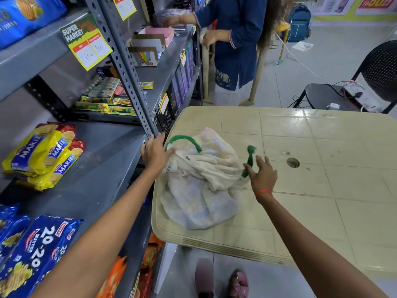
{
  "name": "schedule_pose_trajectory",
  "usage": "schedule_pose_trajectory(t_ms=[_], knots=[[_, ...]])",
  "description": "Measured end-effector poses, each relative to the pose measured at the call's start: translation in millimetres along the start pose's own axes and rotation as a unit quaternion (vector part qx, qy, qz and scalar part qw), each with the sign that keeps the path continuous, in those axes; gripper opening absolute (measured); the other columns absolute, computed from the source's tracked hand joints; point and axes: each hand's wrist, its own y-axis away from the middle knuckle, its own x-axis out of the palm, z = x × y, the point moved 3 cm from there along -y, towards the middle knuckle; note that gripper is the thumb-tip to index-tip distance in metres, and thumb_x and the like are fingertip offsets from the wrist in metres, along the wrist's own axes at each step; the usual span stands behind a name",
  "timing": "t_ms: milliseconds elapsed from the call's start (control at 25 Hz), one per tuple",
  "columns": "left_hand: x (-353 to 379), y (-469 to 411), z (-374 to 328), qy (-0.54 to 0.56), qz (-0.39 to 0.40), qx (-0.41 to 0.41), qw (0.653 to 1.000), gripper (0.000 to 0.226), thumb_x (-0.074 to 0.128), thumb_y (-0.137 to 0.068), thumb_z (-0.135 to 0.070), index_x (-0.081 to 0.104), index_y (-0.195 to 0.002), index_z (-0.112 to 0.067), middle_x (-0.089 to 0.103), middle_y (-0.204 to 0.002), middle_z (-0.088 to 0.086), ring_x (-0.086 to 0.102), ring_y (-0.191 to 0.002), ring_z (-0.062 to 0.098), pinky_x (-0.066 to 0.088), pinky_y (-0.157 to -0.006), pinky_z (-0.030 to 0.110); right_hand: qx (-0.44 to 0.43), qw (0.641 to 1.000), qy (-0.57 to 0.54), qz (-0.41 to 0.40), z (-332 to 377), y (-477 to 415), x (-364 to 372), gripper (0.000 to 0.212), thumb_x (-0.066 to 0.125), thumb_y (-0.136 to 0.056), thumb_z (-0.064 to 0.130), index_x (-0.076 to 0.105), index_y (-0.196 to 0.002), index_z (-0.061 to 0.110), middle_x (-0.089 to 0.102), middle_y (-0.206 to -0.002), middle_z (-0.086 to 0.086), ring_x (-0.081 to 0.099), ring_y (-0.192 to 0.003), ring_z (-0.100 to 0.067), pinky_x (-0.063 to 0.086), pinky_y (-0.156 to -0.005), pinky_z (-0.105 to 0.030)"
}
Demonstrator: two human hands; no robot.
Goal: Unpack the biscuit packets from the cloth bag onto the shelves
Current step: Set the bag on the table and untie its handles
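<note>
A crumpled white cloth bag [202,179] with green handles lies on the left part of the beige plastic table [322,168]. My left hand [155,152] rests at the bag's left edge beside one green handle, fingers spread and touching the cloth. My right hand [263,174] hovers at the bag's right side, fingers apart, next to the other green handle [249,160]. Yellow Marie biscuit packets [43,155] lie stacked on the grey shelf [96,168] to the left. Blue 20-20 butter cookie packets [36,254] sit nearer me on the same shelf.
A grey slotted upright [126,72] stands between the shelf bays, close to the table's corner. Another person [232,39] in blue stands at the far end of the shelves. A black chair [343,91] with cables is at the back right. Orange packets [116,274] fill the lower shelf.
</note>
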Motion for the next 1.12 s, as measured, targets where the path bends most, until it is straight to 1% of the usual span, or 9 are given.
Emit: schedule_pose_trajectory(t_ms=[80, 200, 280, 360, 560, 720, 920, 1040, 1120], knots=[[16.7, 22.6, -22.9, -0.089, 0.002, 0.185, 0.979, 0.070, 0.071, -0.075, -0.044, 0.048, -0.135, -0.017, 0.050, -0.143, 0.009, 0.042, -0.135, 0.027, 0.031, -0.111, 0.046, -0.137, 0.989, 0.057, -0.004, 30.7, 9.9, 15.0, 0.052, 0.065, -0.081, 0.037, 0.056, -0.123, 0.006, 0.058, -0.131, -0.016, 0.051, -0.128, -0.029, 0.038, -0.104, -0.051], [50.7, 58.4, -41.3, -0.201, 0.052, 0.403, 0.891, 0.045, 0.081, -0.060, -0.047, 0.072, -0.098, -0.025, 0.071, -0.115, -0.001, 0.064, -0.112, 0.021, 0.047, -0.099, 0.041, -0.313, 0.939, 0.134, 0.052, 66.6, 30.0, 43.1, 0.047, 0.061, -0.082, 0.037, 0.063, -0.117, 0.006, 0.065, -0.125, -0.012, 0.056, -0.124, -0.027, 0.040, -0.104, -0.045], [50.9, 66.4, -33.2, -0.248, 0.051, 0.436, 0.864, 0.022, 0.085, -0.057, -0.033, 0.073, -0.073, -0.023, 0.075, -0.104, -0.003, 0.069, -0.101, 0.019, 0.050, -0.093, 0.035, -0.289, 0.939, 0.145, 0.120, 66.9, 23.7, 49.5, 0.038, 0.052, -0.090, 0.029, 0.061, -0.120, 0.007, 0.062, -0.129, -0.010, 0.048, -0.130, -0.025, 0.030, -0.110, -0.039], [44.8, 70.9, -24.7, -0.230, -0.008, 0.470, 0.852, 0.010, 0.079, -0.067, -0.018, 0.069, -0.068, -0.018, 0.075, -0.104, 0.001, 0.069, -0.098, 0.021, 0.046, -0.092, 0.036, -0.265, 0.948, 0.130, 0.122, 63.1, 12.7, 52.5, 0.037, 0.056, -0.088, 0.030, 0.063, -0.116, 0.006, 0.063, -0.127, -0.011, 0.048, -0.130, -0.027, 0.031, -0.107, -0.038], [35.4, 87.0, -14.6, -0.180, -0.016, 0.491, 0.852, 0.007, 0.058, -0.074, -0.017, 0.064, -0.071, -0.015, 0.073, -0.083, 0.001, 0.069, -0.084, 0.018, 0.040, -0.088, 0.029, -0.301, 0.921, 0.185, 0.162, 78.0, 6.4, 64.7, 0.030, 0.061, -0.082, 0.031, 0.070, -0.103, 0.011, 0.060, -0.122, -0.009, 0.046, -0.117, -0.032, 0.037, -0.088, -0.039], [44.8, 102.3, 12.5, -0.214, 0.057, 0.449, 0.866, 0.008, 0.053, -0.067, -0.023, 0.050, -0.063, -0.016, 0.057, -0.051, -0.001, 0.060, -0.057, 0.018, 0.038, -0.085, 0.027, -0.163, 0.971, 0.104, 0.139, 82.8, -56.1, 37.3, 0.022, 0.066, -0.082, 0.025, 0.071, -0.095, 0.008, 0.065, -0.115, -0.012, 0.050, -0.112, -0.035, 0.044, -0.088, -0.040], [61.0, 81.1, -31.0, -0.235, -0.002, 0.377, 0.896, 0.041, 0.058, -0.077, -0.034, 0.054, -0.114, -0.017, 0.068, -0.113, 0.001, 0.065, -0.096, 0.018, 0.049, -0.085, 0.032, -0.208, 0.915, 0.090, 0.334, 116.3, -50.4, 48.2, 0.011, 0.069, -0.077, 0.014, 0.073, -0.081, 0.005, 0.073, -0.093, -0.018, 0.057, -0.079, -0.020, 0.042, -0.074, -0.027], [55.8, 66.2, -51.6, -0.233, -0.016, 0.378, 0.896, 0.013, 0.060, -0.071, -0.009, 0.063, -0.081, -0.017, 0.070, -0.110, 0.006, 0.067, -0.091, 0.024, 0.042, -0.081, 0.034, -0.178, 0.925, 0.053, 0.332, 98.9, -42.2, 46.9, 0.017, 0.075, -0.071, 0.020, 0.068, -0.084, 0.013, 0.068, -0.089, -0.007, 0.058, -0.083, -0.021, 0.043, -0.076, -0.026], [52.4, 65.3, -42.6, -0.238, -0.046, 0.434, 0.868, 0.011, 0.062, -0.066, -0.008, 0.061, -0.073, -0.016, 0.070, -0.110, 0.007, 0.067, -0.095, 0.024, 0.040, -0.082, 0.033, -0.195, 0.917, 0.148, 0.315, 78.2, -39.9, 51.1, 0.034, 0.074, -0.072, 0.034, 0.066, -0.100, 0.016, 0.063, -0.104, -0.007, 0.056, -0.098, -0.027, 0.045, -0.084, -0.030]])
